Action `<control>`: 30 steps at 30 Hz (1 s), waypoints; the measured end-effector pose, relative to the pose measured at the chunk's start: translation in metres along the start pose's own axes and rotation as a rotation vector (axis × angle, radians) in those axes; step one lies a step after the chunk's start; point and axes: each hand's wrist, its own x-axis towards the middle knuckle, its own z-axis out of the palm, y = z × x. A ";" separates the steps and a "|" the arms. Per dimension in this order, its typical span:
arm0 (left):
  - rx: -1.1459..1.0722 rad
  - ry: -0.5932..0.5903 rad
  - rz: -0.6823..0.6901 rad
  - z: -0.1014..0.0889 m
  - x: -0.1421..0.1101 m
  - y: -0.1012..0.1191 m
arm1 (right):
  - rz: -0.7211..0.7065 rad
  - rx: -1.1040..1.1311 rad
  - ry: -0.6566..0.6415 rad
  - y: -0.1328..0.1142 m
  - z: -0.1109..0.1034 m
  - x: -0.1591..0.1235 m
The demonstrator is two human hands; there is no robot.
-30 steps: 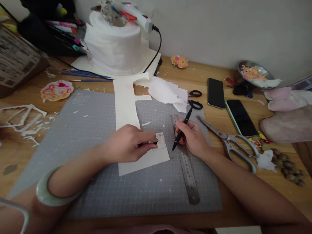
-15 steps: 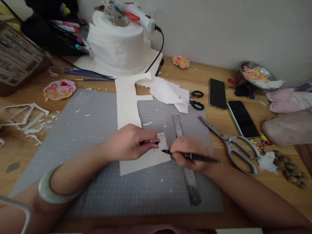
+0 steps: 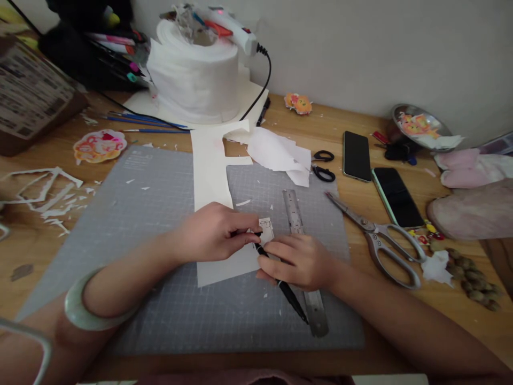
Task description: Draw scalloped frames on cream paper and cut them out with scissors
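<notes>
My left hand (image 3: pixel 214 232) rests closed on a strip of cream paper (image 3: pixel 210 174) that lies on a grey cutting mat (image 3: pixel 152 224). Its fingertips pinch a small black thing, perhaps a pen cap, beside a small drawn paper square (image 3: pixel 267 229). My right hand (image 3: pixel 298 262) grips a black pen (image 3: pixel 280 280), its tip at the drawn square and its barrel pointing back toward me. A steel ruler (image 3: pixel 302 251) lies partly under this hand.
Large metal scissors (image 3: pixel 379 240) and small black scissors (image 3: pixel 323 166) lie right of the mat, with two phones (image 3: pixel 356 155) beyond. A tissue roll (image 3: pixel 194 75) with a glue gun (image 3: pixel 236 32) stands at the back. Paper scraps (image 3: pixel 44 190) sit on the left.
My right hand turned the pen round from upright to tip-forward and slid left and down to the drawn square. My left hand stayed on the paper.
</notes>
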 end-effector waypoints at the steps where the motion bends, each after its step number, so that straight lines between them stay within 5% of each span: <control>1: -0.005 -0.002 -0.004 0.000 0.000 0.000 | -0.009 -0.015 -0.001 0.000 0.000 0.000; 30: 0.009 0.000 -0.011 -0.001 0.001 0.002 | -0.013 -0.076 0.054 -0.002 0.001 0.002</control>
